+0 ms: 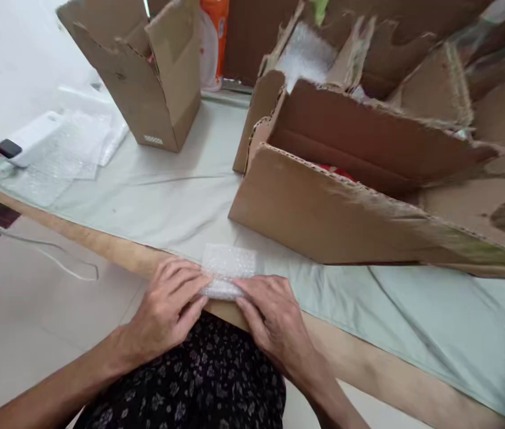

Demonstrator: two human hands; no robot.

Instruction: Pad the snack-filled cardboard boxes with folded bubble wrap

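Pressing 1 bubble-wrap bundle (228, 271), L hand (169, 310) + R hand (274, 319) fingers clamped on it, 2 open boxes.

bubble-wrap bundle (228, 271): contents hidden | large box (346, 202): blurred, cut off right | red item (337, 172): mostly hidden

Soft daylight coming from upper left; cardboard boxes (368, 196) at right smearing with motion blur, edges stretching.

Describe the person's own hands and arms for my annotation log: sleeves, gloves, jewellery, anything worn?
Both the left hand and right hand are bare, with no gloves, rings or watch visible. The forearms show no sleeves. Below them is dark clothing with a small pale floral print.
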